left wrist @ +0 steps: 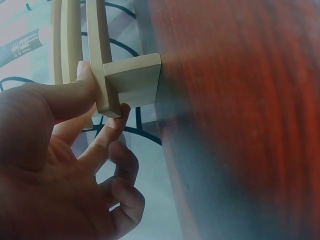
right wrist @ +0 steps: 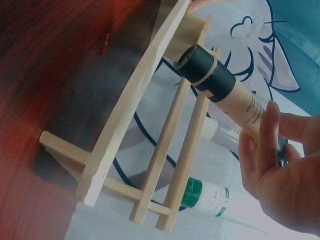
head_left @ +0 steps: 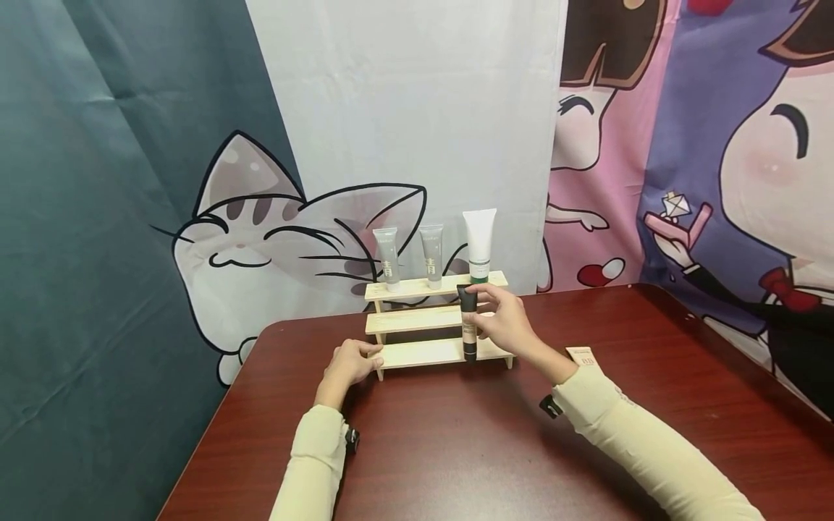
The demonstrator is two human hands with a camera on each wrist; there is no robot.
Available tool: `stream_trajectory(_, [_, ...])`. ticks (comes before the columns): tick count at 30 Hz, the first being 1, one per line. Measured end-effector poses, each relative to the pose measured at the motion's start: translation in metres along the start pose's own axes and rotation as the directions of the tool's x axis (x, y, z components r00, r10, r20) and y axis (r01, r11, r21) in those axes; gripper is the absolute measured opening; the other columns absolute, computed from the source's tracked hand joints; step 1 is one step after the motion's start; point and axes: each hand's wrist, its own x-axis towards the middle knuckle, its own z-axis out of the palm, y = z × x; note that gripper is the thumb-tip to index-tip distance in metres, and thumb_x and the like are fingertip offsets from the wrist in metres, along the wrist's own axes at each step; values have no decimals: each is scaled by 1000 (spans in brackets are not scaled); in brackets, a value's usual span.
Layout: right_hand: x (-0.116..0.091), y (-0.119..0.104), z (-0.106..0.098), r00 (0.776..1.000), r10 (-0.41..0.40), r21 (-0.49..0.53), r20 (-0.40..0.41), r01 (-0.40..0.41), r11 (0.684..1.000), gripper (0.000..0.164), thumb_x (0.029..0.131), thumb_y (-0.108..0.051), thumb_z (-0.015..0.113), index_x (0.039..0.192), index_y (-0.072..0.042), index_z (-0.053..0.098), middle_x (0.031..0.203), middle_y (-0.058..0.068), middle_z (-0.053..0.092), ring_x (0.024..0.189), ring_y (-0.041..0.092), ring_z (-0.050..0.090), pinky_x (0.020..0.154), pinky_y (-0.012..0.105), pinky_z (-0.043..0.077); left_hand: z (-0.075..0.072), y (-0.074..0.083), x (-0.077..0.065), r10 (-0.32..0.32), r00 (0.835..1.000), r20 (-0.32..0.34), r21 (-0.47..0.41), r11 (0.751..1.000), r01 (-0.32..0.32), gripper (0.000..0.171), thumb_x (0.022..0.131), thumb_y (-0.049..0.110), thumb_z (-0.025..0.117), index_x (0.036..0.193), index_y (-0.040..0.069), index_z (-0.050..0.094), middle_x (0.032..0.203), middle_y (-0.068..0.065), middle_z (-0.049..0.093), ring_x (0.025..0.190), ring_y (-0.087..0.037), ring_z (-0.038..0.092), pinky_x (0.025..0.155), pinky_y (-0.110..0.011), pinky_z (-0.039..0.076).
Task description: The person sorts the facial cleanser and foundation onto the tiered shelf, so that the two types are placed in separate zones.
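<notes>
A three-tier wooden display rack (head_left: 417, 352) stands near the far side of the table. My left hand (head_left: 350, 363) pinches the left end of its lowest shelf; in the left wrist view the thumb lies on one face of the wood (left wrist: 98, 75) and a fingertip touches the other. My right hand (head_left: 510, 323) grips the upper end of a beige cosmetic tube (head_left: 469, 329) with a black cap. This tube is upright, cap down, in front of the rack's right half. Whether the cap (right wrist: 207, 75) touches the lowest shelf is unclear; the right wrist view suggests a gap.
On the top shelf stand two clear grey tubes (head_left: 389, 257) (head_left: 433, 256) and a white tube (head_left: 480, 242) with a green cap. Another pale tube marked BB (head_left: 582, 355) lies on the table (head_left: 456, 441), partly hidden by the right sleeve. A printed cloth (head_left: 417, 108) hangs behind.
</notes>
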Motion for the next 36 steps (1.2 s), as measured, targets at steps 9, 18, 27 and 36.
stream_trajectory(9, [7, 6, 15, 996, -80, -18, -25, 80, 997, 44, 81, 5, 77, 121, -7, 65, 103, 18, 72, 84, 31, 72, 49, 38, 57, -1, 0, 0, -6, 1000, 3, 3, 1000, 6, 30, 88, 29, 76, 118, 35, 75, 139, -16, 57, 130, -42, 47, 94, -65, 42])
stream_trajectory(18, [17, 6, 24, 996, -85, -5, -34, 85, 996, 44, 84, 2, 76, 125, -10, 65, 108, 19, 71, 92, 34, 71, 52, 43, 58, -1, -1, 0, -7, 1000, 13, -6, 1000, 7, 30, 88, 29, 77, 118, 35, 75, 139, -16, 57, 131, -42, 45, 95, -66, 40])
stream_trajectory(27, [27, 3, 34, 992, -126, -20, -33, 125, 992, 45, 85, 0, 76, 128, -7, 62, 112, 20, 70, 88, 33, 72, 50, 38, 58, -1, 0, 1, -11, 1000, 0, -6, 1000, 11, 30, 88, 29, 77, 118, 35, 75, 139, -16, 57, 130, -43, 46, 95, -67, 40])
stream_trajectory(36, [35, -2, 47, 984, -166, -12, -65, 166, 986, 44, 85, 0, 76, 127, -7, 62, 112, 20, 69, 83, 31, 71, 49, 38, 57, 0, 0, 1, -12, 1000, 1, -9, 1000, 12, 30, 88, 28, 77, 117, 34, 75, 139, -17, 56, 130, -43, 46, 95, -66, 41])
